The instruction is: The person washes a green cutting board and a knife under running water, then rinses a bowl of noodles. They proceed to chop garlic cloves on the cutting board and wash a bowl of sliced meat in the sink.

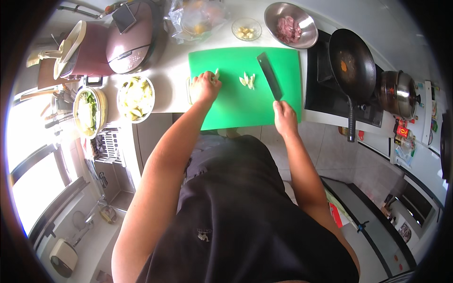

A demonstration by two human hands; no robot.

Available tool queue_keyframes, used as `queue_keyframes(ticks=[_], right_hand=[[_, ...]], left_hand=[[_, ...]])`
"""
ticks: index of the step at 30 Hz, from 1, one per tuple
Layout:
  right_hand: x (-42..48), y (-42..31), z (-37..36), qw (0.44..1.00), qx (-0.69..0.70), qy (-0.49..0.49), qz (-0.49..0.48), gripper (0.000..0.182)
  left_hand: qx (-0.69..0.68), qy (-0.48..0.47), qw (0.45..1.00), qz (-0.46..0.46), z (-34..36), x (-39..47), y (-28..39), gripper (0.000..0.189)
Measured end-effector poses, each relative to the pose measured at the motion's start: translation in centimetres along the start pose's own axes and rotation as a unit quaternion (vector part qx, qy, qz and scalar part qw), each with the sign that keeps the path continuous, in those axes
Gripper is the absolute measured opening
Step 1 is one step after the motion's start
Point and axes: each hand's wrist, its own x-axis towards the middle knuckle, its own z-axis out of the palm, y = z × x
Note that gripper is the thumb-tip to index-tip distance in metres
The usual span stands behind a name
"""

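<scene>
My right hand [286, 117] grips the handle of a kitchen cleaver [269, 76], its dark blade over the right part of a green cutting board [230, 109]. At the board's left edge my left hand [206, 86] has its fingers closed around pale pieces [216, 75] that look like garlic or scallion; how many is hidden. Several pale cut slivers [249, 81] lie between the two hands, near the board's middle. Beyond the board stand a glass bowl [246, 29] of peeled garlic cloves and a steel bowl [308, 26] of raw sliced meat.
A wok [354, 63] and a steel pot [398, 93] stand at the cooktop on the right. To the left are a white bowl of cut pale vegetable [136, 98], a basket of leafy greens [88, 113] and a rice cooker [129, 39]. A plastic bag [196, 19] lies behind the board.
</scene>
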Motion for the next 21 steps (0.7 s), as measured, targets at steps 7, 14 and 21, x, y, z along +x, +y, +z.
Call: queue_keyframes(ticks=[7, 14, 21], right_hand=[[1.9, 6.0, 0.6, 0.973, -0.196, 0.115, -0.048, 0.035], [2.1, 6.0, 1.3, 0.968, -0.197, 0.154, 0.003, 0.028], [4.9, 2.5, 2.7, 0.989, -0.019, 0.132, -0.056, 0.024]], left_hand=[[-0.011, 0.06, 0.998, -0.031, -0.2, 0.6, -0.6, 0.034], [-0.048, 0.011, 0.996, -0.076, -0.6, 0.9, -1.2, 0.039], [-0.067, 0.19, 0.978, 0.045, 1.0, -1.8, -2.3, 0.038]])
